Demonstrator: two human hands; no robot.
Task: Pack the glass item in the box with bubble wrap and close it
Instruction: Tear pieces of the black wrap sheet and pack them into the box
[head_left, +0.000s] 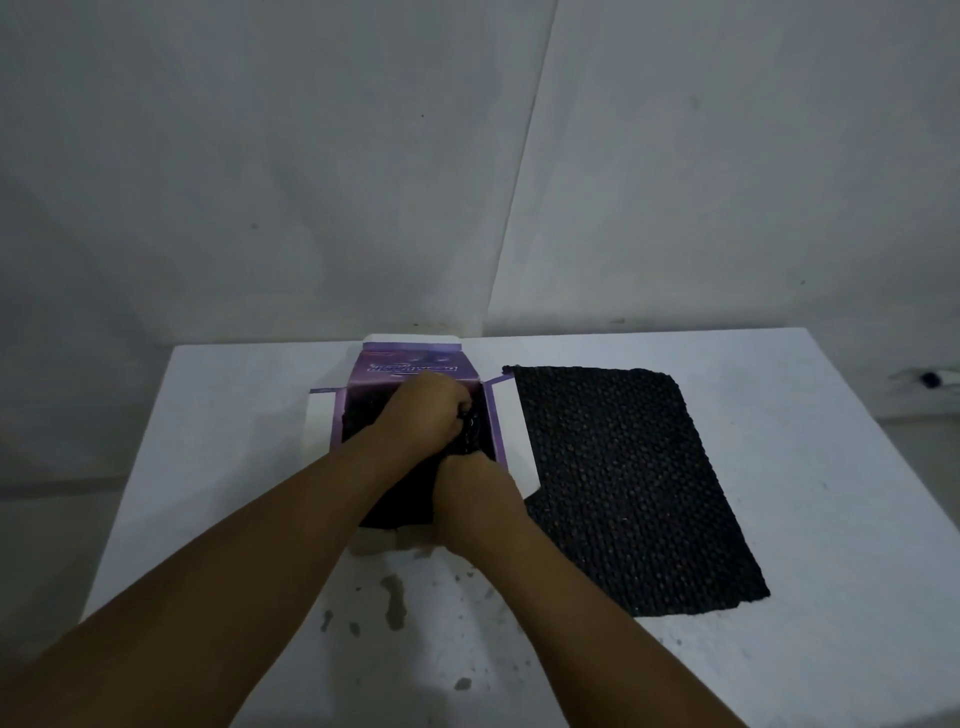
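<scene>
I see grey walls, then a white stained table (779, 519). A flat black bubble-wrap sheet (623, 483) lies right of the open purple cardboard box (415, 370). Left hand (423, 410) & right hand (475, 488) fingers are curled on black bubble wrap (470, 434) inside the box; glass item hidden, can't tell.

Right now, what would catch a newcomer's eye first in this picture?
Both hands, left and right, press black bubble wrap into an open purple box at the middle of the white table. Right of the box, a second black bubble-wrap sheet lies flat.
</scene>
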